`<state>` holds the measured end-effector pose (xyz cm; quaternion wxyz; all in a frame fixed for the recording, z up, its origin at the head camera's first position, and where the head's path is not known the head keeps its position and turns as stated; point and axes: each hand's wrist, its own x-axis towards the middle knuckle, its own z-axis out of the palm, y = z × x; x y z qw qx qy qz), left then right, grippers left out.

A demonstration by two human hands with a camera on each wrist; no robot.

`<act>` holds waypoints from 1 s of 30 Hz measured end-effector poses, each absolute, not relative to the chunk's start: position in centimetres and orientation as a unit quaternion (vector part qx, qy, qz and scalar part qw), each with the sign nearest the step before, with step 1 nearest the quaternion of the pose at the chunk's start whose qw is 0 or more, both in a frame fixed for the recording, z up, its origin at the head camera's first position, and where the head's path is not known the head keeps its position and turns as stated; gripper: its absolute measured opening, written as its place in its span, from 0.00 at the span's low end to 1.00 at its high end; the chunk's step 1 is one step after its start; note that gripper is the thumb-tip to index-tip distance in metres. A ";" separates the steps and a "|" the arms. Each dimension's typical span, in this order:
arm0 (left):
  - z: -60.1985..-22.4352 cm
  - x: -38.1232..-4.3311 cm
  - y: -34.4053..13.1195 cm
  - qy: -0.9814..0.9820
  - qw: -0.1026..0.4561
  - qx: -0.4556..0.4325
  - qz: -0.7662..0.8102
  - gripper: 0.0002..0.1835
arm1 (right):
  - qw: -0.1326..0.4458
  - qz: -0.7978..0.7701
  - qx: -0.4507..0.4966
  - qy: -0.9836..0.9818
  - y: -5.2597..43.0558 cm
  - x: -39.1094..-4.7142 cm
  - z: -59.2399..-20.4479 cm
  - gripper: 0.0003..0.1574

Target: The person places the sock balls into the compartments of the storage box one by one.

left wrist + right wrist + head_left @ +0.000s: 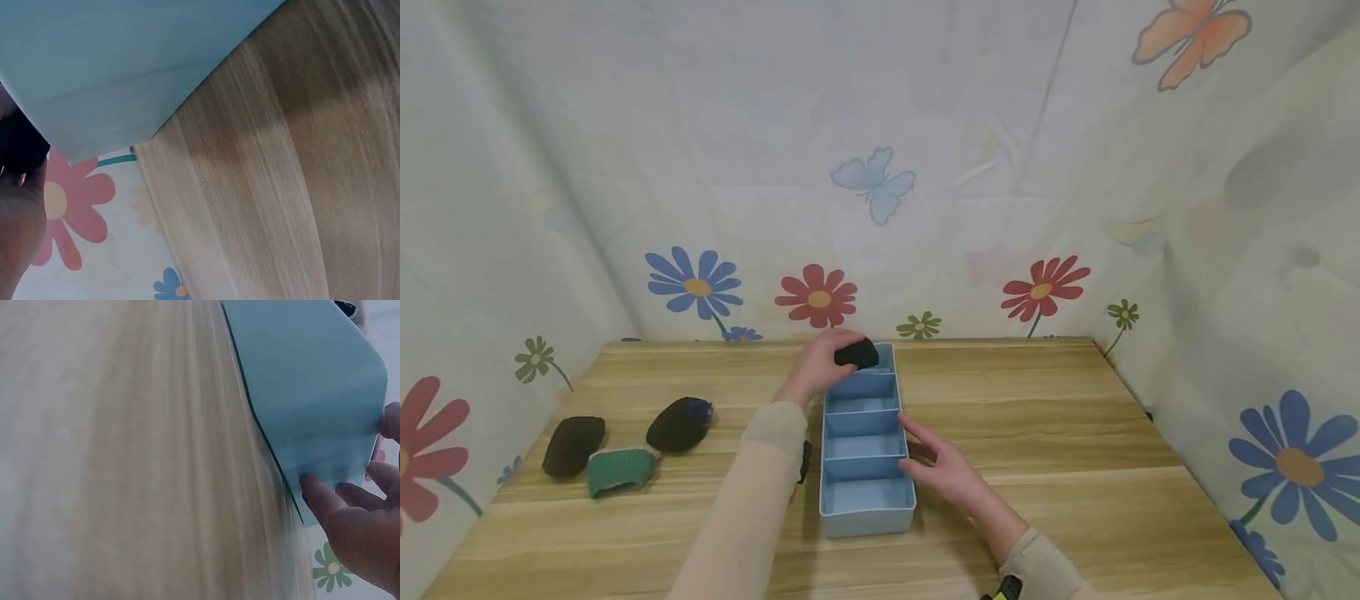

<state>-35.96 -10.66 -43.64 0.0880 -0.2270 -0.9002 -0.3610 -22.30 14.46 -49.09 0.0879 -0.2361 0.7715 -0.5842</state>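
Observation:
My left hand (823, 364) pinches a bundled black sock (859, 354) over the far compartment of a long light-blue divided box (867, 523). In the left wrist view, the dark sock (24, 144) shows at the left edge, beside the box's outer wall (137, 69). Along the box's right side, my right hand (951, 471) rests its spread fingertips on the rim and wall. The right wrist view has those fingers (322, 497) fairly straight against the blue side wall (306, 394). The nearer compartments show bare bottoms.
Left on the wooden table (1037, 433) lie a bundled black sock (574, 447), a green one with a ribbed edge (621, 471) and a black one with a blue patch (677, 427). A flower-printed curtain (925, 242) hangs behind the table and at both sides.

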 end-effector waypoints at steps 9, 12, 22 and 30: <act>-43.5 -36.1 -10.4 -0.908 0.085 -0.221 -0.345 0.28 | 0.091 -0.586 -0.233 0.771 14.5 -22.3 -49.0 0.42; -43.4 -36.0 -10.2 -0.912 0.086 -0.225 -0.331 0.28 | 0.091 -0.586 -0.236 0.770 14.5 -22.3 -49.1 0.42; -43.1 -35.6 -9.6 -0.919 0.089 -0.226 -0.311 0.28 | 0.087 -0.581 -0.241 0.773 14.5 -22.3 -49.1 0.41; -43.6 -35.9 -9.6 -0.919 0.086 -0.248 -0.294 0.29 | 0.092 -0.582 -0.239 0.771 14.5 -22.2 -48.9 0.41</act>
